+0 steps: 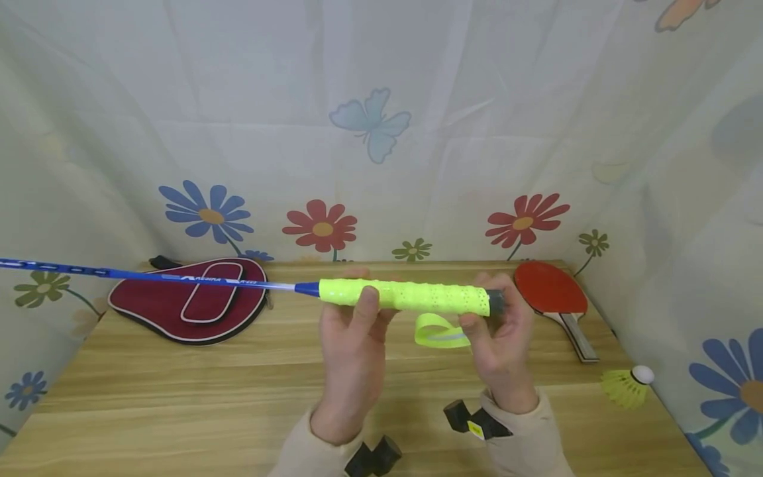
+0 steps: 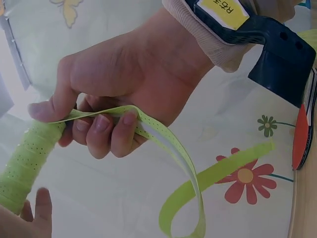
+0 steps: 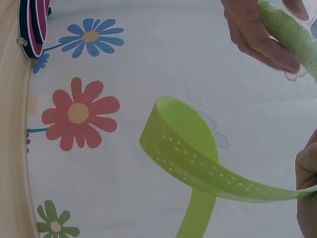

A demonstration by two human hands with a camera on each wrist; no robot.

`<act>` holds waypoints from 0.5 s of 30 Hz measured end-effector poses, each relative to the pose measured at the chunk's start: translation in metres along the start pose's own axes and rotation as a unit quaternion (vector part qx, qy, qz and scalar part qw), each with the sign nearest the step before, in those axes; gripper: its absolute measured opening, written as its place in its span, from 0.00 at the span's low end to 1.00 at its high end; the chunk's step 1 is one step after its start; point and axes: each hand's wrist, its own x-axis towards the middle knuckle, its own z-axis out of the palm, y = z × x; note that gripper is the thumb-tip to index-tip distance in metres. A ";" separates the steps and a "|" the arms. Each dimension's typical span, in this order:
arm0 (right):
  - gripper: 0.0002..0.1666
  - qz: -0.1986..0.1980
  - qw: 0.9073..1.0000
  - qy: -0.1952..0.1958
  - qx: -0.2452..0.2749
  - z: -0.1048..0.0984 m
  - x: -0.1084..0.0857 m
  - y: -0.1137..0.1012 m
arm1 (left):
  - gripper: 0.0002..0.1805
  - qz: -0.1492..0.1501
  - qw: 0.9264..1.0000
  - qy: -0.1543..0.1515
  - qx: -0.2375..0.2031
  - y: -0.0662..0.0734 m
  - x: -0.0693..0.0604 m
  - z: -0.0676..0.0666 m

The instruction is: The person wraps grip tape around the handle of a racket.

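Observation:
A blue badminton racket (image 1: 143, 275) is held level above the table, its shaft running left and its head out of view. Bright yellow-green grip tape (image 1: 405, 296) with small holes is wound round the handle, and a dark butt end (image 1: 496, 302) shows at the right. My left hand (image 1: 353, 338) holds the handle near the cone, thumb in front and fingers behind. At the butt end, my right hand (image 1: 503, 338) pinches the tape. From its fingers a loose tape tail (image 2: 173, 141) hangs in a curl, seen also in the right wrist view.
A dark red zipped paddle case (image 1: 161, 308) lies at the back left of the wooden table (image 1: 208, 397). On the right are a red table tennis paddle (image 1: 551, 288) and a yellow shuttlecock (image 1: 626, 386). A flowered curtain (image 1: 417, 172) hangs behind.

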 end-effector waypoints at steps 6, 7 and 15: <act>0.26 0.028 0.998 0.009 -0.060 -0.002 -0.001 -0.002 | 0.20 0.019 0.997 -0.072 -0.034 0.003 0.001 0.001; 0.26 0.031 0.998 0.003 -0.063 -0.003 -0.001 -0.002 | 0.19 0.025 0.997 -0.073 -0.027 0.004 0.001 0.001; 0.19 0.054 0.996 -0.055 -0.050 -0.007 -0.001 -0.001 | 0.12 0.046 0.998 -0.036 0.012 0.007 0.002 0.000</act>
